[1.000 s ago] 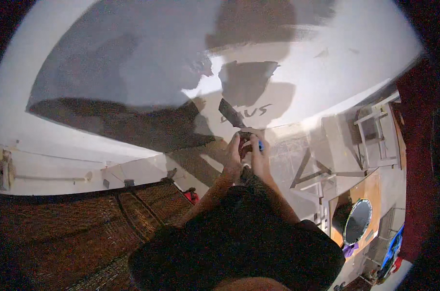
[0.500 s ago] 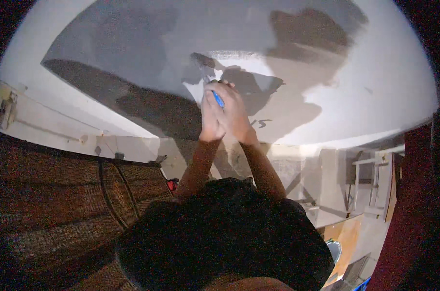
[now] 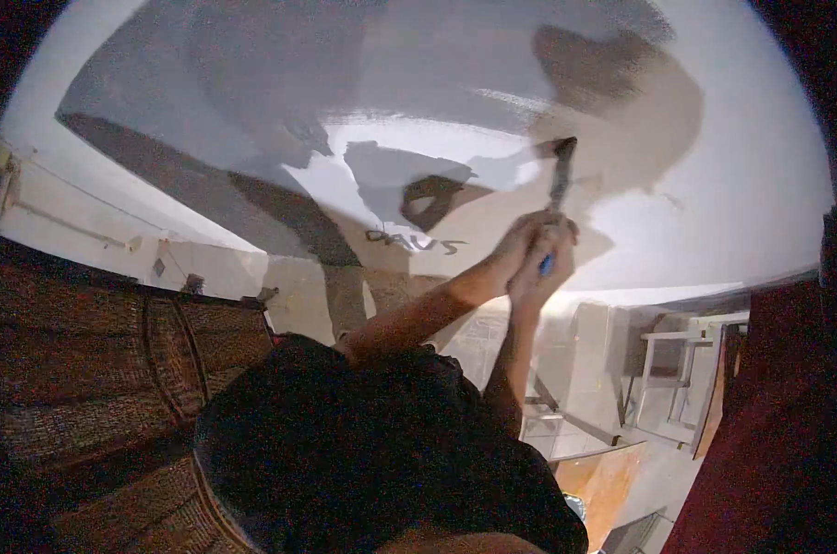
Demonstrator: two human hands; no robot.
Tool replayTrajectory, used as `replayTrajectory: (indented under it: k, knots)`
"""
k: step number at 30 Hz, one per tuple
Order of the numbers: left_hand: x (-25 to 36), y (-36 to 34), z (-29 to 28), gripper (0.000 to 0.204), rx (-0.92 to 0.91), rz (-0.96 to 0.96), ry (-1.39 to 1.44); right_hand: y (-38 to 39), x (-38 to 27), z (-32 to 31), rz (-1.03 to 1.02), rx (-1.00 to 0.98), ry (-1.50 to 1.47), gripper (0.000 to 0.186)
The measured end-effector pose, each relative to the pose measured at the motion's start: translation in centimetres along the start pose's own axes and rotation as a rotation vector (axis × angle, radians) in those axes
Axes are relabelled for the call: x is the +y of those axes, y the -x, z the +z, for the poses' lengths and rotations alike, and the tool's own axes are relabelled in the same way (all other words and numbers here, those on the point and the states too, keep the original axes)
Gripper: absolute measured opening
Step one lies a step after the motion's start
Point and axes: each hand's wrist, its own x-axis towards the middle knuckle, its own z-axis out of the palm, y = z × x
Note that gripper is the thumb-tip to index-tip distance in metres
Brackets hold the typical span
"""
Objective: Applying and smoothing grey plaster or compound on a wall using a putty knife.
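Both my hands are raised together against a white plastered ceiling [image 3: 732,185]. My left hand [image 3: 515,245] and my right hand [image 3: 550,268] are wrapped around the blue handle of a flat putty knife [image 3: 560,175]. Its dark blade points up and rests on the ceiling at the edge of a grey, freshly smeared patch [image 3: 418,65]. A dark scribbled mark [image 3: 414,242] lies on the ceiling left of my hands. Shadows of my arms and the tool fall across the surface.
A brown woven wall panel [image 3: 86,369] fills the lower left. A metal stepladder frame [image 3: 566,420] and a white chair [image 3: 677,369] stand below on the right, by a red curtain [image 3: 778,415]. A conduit with a fitting [image 3: 68,226] runs along the left wall.
My hands and the putty knife have swept to the right across the ceiling, and the blade now points upward at the grey patch's edge. My view has turned with them.
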Motion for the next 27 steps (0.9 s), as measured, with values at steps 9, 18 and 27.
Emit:
replayTrajectory:
  k: [9, 18, 27]
  knots:
    - [9.7, 9.3, -14.6, 0.019, 0.037, -0.101, 0.577, 3.6, -6.5, 16.1, -0.201, -0.401, -0.275, 0.029]
    - [8.4, 8.9, -19.9, 0.019, -0.100, -0.179, 0.874, 5.8, -6.5, 20.7, -0.243, -0.009, -0.464, 0.013]
    - [9.2, 3.7, -6.5, 0.030, -0.004, -0.232, 0.228, 3.9, -5.8, 10.0, -0.008, 0.013, 0.270, 0.039]
